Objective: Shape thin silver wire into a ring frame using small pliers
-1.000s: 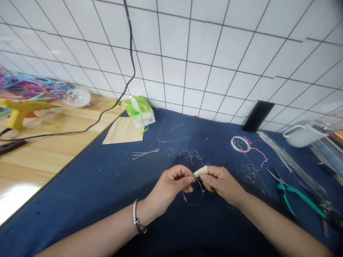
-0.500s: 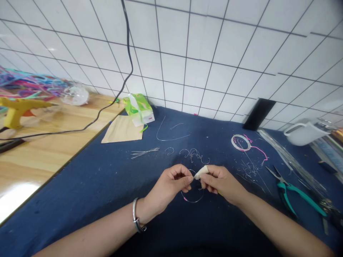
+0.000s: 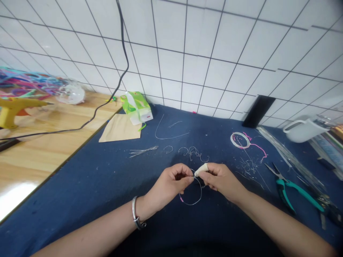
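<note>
Both hands are in narrow pinches, meeting at the top of a thin wire loop (image 3: 192,205); clock centre is that loop, 12 toward the wall. Left hand (image 3: 171,182) at 9 holds it by thumb and fingertip; right hand (image 3: 225,182) at 3 is closed on the wire just beside, a cream finger cover (image 3: 201,169) on its index finger. Too fine to tell whether it grips one end or both. Pink piece (image 3: 181,200) sits on the loop around 8. My take: hold the left pinch firm right at the crossing, work the wire in small turns with the covered finger, keep the ring flat and round; pulling hard would likely kink it, and ends can jab bare skin. Next out: curled wires (image 3: 195,152) at 12, straight wire bundle (image 3: 144,151) at 10, clippings (image 3: 249,166) at 2, all on the blue surface (image 3: 80,200). Teal pliers (image 3: 305,197) lie at 3, probably handy if fingers can't get it tight. Further out: white ring (image 3: 232,140) between 1 and 2, mug (image 3: 302,130) at 2, yellow glue gun (image 3: 10,110) between 9 and 10.
</note>
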{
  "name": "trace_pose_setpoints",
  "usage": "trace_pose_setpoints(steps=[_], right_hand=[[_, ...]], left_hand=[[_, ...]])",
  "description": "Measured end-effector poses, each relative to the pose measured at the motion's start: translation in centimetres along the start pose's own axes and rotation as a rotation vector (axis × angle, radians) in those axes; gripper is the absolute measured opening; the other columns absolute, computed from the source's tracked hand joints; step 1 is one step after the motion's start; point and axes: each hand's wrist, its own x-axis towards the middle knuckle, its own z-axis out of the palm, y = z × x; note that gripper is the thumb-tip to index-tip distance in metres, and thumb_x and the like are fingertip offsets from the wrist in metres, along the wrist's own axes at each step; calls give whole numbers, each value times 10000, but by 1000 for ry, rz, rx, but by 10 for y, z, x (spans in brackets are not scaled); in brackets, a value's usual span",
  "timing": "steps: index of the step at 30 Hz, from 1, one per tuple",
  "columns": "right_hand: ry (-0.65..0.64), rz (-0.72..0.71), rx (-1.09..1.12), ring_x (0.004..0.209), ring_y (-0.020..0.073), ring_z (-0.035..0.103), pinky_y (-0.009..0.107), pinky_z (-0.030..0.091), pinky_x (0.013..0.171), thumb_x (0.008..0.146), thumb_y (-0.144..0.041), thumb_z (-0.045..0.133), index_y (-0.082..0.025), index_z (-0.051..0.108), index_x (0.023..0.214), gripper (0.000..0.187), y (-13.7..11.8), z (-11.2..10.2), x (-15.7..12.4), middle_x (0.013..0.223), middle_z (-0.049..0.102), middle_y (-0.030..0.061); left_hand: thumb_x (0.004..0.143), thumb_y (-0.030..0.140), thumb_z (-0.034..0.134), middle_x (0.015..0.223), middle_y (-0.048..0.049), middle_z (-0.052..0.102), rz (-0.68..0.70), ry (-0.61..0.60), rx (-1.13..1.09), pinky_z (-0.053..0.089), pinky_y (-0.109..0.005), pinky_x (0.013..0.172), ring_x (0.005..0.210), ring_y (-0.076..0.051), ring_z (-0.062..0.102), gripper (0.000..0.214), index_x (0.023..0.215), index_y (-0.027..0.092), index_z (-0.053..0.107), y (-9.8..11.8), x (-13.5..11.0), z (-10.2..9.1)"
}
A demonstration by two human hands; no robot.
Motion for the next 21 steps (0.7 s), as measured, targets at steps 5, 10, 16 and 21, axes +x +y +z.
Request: trace_pose_setpoints(steps=[5, 10, 16, 21], right_hand=[[3, 10, 11, 485, 50, 404, 179, 332, 452, 810, -342, 530, -175, 599, 827, 182, -1, 0, 0, 601, 495, -37], [2, -10, 7, 494, 53, 407, 179, 333, 450, 808, -346, 531, -174, 593, 827, 184, 0, 0, 0, 618, 498, -32], [21, -33, 12, 515, 53, 395, 183, 333, 469, 806, -331, 539, -178, 592, 795, 162, 1, 1, 0, 622, 462, -40], [10, -31, 19, 506, 52, 384, 182, 317, 460, 805, -328, 542, -176, 590, 782, 161, 0, 1, 0, 598, 441, -46]], left_hand=[[765, 277, 587, 685, 15, 516, -15, -10, 1, 403, -190, 461, 514, -68, 445, 147, 857, 162, 582, -2, 0, 0], [763, 274, 594, 645, 23, 504, -4, -11, -6, 393, -188, 465, 510, -68, 435, 120, 796, 161, 572, -2, 0, -1], [776, 261, 585, 678, 7, 525, -11, -15, -51, 438, -227, 554, 594, -94, 489, 110, 816, 159, 590, 0, 0, 0], [790, 265, 577, 649, 6, 538, -8, -1, -35, 440, -238, 569, 588, -98, 500, 113, 814, 156, 588, 0, 0, -1]])
